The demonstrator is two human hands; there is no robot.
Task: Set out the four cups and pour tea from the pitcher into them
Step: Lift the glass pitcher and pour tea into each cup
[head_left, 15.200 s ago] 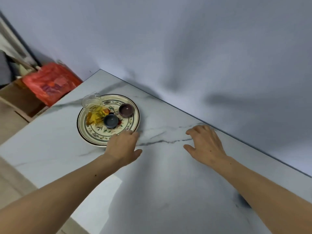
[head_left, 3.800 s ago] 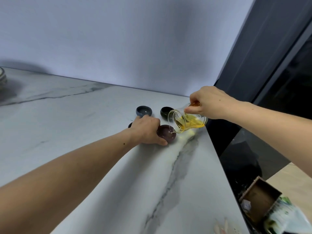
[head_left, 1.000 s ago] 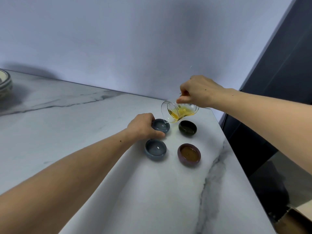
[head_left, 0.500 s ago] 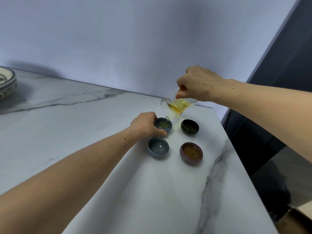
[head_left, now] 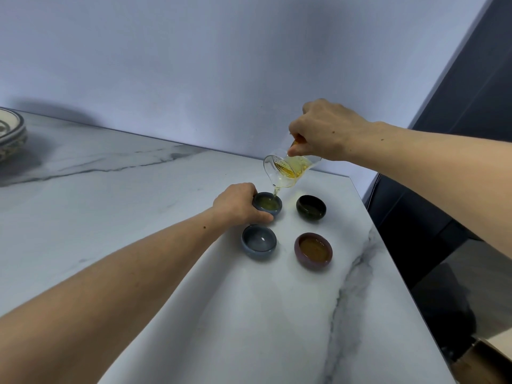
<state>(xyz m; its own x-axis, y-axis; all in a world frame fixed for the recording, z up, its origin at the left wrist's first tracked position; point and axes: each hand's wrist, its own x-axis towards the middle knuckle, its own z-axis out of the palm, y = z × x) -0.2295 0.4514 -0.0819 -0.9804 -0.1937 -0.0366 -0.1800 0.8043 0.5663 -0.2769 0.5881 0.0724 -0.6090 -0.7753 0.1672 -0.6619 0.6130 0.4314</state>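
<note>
- Now, far out to the left of both my hands, a patterned plate [head_left: 11, 134] sits at the edge of the marble counter [head_left: 116, 206], only partly in view.
- My left hand [head_left: 235, 205] rests on the counter with its fingers curled around the left side of the far blue cup [head_left: 268, 204], thumb along the near wall, steadying it.
- That cup stands upright and holds a pale yellow-green pool of tea; a thin stream falls into it at its right rim.
- Just nearer than my left thumb sits the near blue cup [head_left: 259, 241], upright, untouched, no tea colour visible inside.
- Above and to the right of my left hand, the glass pitcher [head_left: 288, 170] hangs tilted, spout down-left, over the far blue cup, amber tea pooled towards the lip.
- My right hand [head_left: 328, 131] is closed around the pitcher from above, fingers pinching it at the top; the exact hold is hidden by my knuckles.
- Below my right hand stands the dark green cup [head_left: 311, 207], its contents too dark to judge.
- Nearer still, beside the near blue cup, the maroon cup [head_left: 313, 250] holds brown tea.
</note>
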